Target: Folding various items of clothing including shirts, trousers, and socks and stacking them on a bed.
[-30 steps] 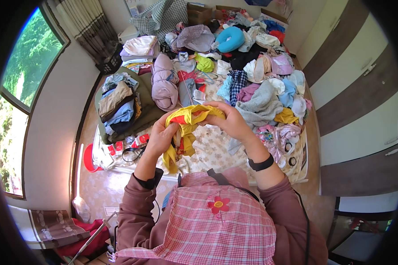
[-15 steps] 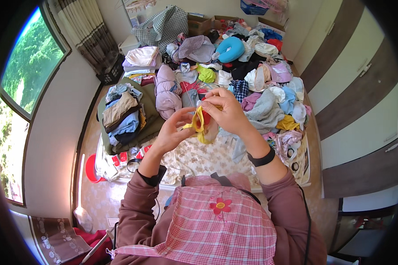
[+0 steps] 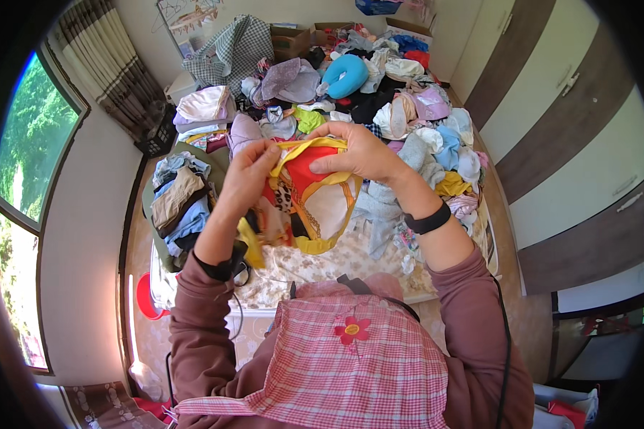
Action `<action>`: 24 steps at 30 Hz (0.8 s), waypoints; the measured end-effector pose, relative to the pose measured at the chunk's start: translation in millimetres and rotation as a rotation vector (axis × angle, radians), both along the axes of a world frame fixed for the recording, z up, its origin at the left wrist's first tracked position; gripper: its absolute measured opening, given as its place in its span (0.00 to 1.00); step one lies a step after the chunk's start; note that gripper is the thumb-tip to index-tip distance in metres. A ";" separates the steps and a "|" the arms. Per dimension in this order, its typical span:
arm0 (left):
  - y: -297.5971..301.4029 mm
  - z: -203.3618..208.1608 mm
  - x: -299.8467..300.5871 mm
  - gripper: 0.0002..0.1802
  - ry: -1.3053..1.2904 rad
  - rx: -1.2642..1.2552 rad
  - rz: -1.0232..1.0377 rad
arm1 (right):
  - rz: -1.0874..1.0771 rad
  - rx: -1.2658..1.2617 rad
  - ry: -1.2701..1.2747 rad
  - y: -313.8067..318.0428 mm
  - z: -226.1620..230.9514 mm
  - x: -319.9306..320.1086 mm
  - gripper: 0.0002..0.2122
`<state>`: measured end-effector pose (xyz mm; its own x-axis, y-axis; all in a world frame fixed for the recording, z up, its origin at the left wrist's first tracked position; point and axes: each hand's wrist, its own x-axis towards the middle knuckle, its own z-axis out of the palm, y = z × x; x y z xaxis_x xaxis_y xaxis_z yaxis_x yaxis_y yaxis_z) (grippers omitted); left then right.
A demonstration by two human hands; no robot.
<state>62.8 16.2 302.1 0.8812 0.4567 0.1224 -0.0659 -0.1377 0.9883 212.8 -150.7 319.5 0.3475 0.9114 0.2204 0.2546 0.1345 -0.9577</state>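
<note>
While both hands are raised over the bed, this is how things stand:

Garment: a small red cloth garment with yellow binding and a patterned panel [image 3: 304, 193], held up in the air between the two hands, above the floral bedsheet [image 3: 300, 264].

Left hand: the left hand [image 3: 247, 171] is closed on the garment's left upper edge, fingers pinched on the yellow trim.

Right hand: the right hand [image 3: 358, 154] is clamped on the top right of the yellow band, thumb beneath and fingers over it; a black wristband [image 3: 428, 219] sits on that wrist.

Key relation: the garment hangs down from the hands toward the person, its top band running left to right between the two grips. Both hands are on it, neither nearer than the other; the loose lower part dangles below the left hand.

Around it: a folded stack of grey, tan and blue clothes [image 3: 179, 204] lies to the left on the bed; a jumbled heap of mixed clothing [image 3: 415, 136] lies beyond and to the right, with a blue neck pillow [image 3: 345, 75] farther back.

Change since a second ago: the garment was then bunched and mostly yellow, low over the sheet; half a second ago it was gathered small between the fingers. Now it is spread wider, and the red middle shows.
</note>
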 end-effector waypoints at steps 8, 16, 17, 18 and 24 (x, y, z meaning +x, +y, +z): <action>35.1 77.1 -9.1 0.13 -0.045 -0.712 -0.141 | 0.004 -0.343 -0.309 -8.3 -11.3 23.0 0.12; 52.0 68.9 -8.8 0.15 -0.057 -0.583 -0.028 | 0.047 0.090 0.606 -1.3 7.5 11.7 0.13; 54.5 59.8 -5.6 0.15 -0.097 -0.486 0.072 | 0.096 0.118 0.677 1.3 5.8 11.1 0.12; 61.4 43.0 -3.7 0.14 -0.111 -0.206 0.277 | 0.150 0.142 0.750 5.9 5.0 8.7 0.11; -43.1 -27.2 -13.9 0.19 -0.406 0.367 0.203 | 0.053 0.248 0.889 10.6 0.8 -1.4 0.09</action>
